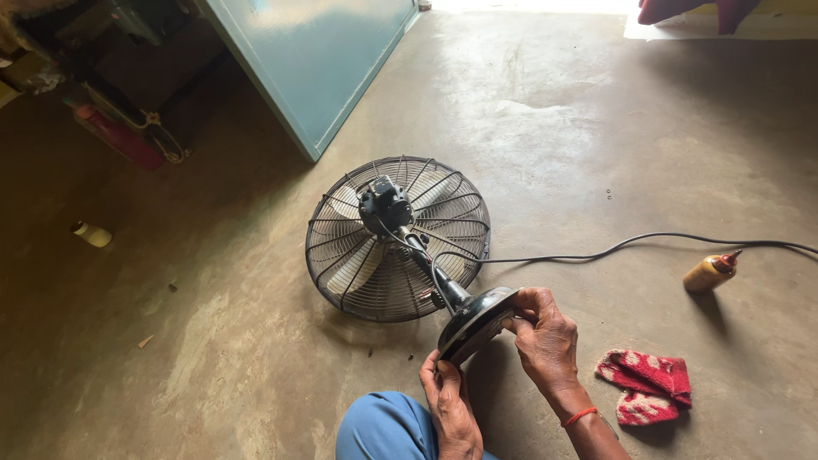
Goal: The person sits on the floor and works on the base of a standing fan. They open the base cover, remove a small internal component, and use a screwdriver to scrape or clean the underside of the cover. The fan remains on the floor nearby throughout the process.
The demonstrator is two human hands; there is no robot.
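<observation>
Closest to the lens, a knee in blue cloth [383, 426] pokes up from the bottom edge, and just beside it the left hand [450, 407] reaches up with fingers pressed to the lower rim of the round, glossy black fan base [477, 322]. Whether that hand truly clenches or only props, I cannot tell. The right hand [545, 336], with an orange thread at the wrist, is wrapped over the base's far edge, gripping it and tilting it off the floor.

The black wire-caged table fan [398, 238] lies face down, cage flat on the ground, motor housing and neck angled up toward the hands. It looks top-heavy and awkward: the stiff metal cage could dent, the pale blades inside could crack, and the shiny base seems slippery. The neck or the base rim are the firm places to hold.

Sweeping left to right: a small pale bottle [92, 234] lies far left, a teal metal door [315, 60] stands behind, and the black power cord [630, 247] snakes rightward. Beyond it are a brown squeeze bottle with a red nozzle [711, 271] and a red-and-white rag [648, 385]. The bare concrete floor [554, 128] is hard, dusty and stained.
</observation>
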